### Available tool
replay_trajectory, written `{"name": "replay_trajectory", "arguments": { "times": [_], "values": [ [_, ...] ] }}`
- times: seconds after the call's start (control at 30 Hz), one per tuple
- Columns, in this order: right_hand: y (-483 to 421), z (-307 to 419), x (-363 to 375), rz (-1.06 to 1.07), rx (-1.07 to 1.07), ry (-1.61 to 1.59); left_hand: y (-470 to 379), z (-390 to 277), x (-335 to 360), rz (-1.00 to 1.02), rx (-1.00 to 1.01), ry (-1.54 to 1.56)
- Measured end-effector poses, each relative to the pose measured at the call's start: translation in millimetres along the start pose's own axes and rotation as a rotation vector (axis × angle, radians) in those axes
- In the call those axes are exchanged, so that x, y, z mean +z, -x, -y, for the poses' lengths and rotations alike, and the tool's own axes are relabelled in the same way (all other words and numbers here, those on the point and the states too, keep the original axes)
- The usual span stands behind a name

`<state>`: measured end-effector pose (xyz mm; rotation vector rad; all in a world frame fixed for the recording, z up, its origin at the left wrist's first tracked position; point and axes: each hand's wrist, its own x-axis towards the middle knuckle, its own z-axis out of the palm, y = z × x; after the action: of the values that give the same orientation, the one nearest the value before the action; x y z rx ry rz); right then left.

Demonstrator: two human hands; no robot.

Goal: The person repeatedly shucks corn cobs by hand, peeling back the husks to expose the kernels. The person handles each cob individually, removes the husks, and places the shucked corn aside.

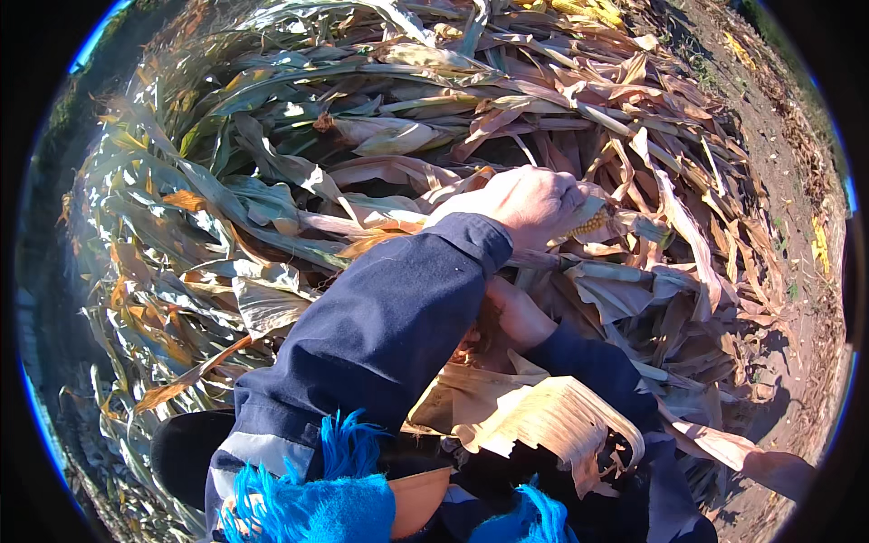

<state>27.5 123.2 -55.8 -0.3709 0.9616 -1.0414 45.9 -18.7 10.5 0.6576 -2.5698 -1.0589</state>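
My left hand (533, 203) is curled around a partly husked ear of corn (589, 227), whose yellow kernels show just past my fingers. Pale husk still covers part of the ear. Below it, and partly behind my left sleeve, is my right hand (519, 313). Its fingers are hidden, next to brown corn silk and dry husk (468, 353), so its grip is unclear. A broad, torn dry corn leaf (543, 414) lies across the front of my body, below both hands.
Cut corn stalks with dry leaves (271, 88) are heaped before me. An unhusked ear (394, 134) lies among them. Yellow husked ears (589, 10) are at the far edge, and more yellow ears (820, 244) lie on bare soil (801, 298). Blue scarf fringe (353, 441) hangs near my sleeve.
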Motion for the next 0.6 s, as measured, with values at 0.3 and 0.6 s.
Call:
{"name": "replay_trajectory", "arguments": {
  "times": [0.3,0.6],
  "values": [
    [23.1,44.4,-65.6,-0.394,-0.283,-0.168,8.1,38.7,28.6,-0.137,-0.070,-0.389],
    [-110.0,66.3,-21.4,-0.316,-0.896,0.173,40.2,30.8,-40.0,-0.656,-0.356,0.142]
  ]
}}
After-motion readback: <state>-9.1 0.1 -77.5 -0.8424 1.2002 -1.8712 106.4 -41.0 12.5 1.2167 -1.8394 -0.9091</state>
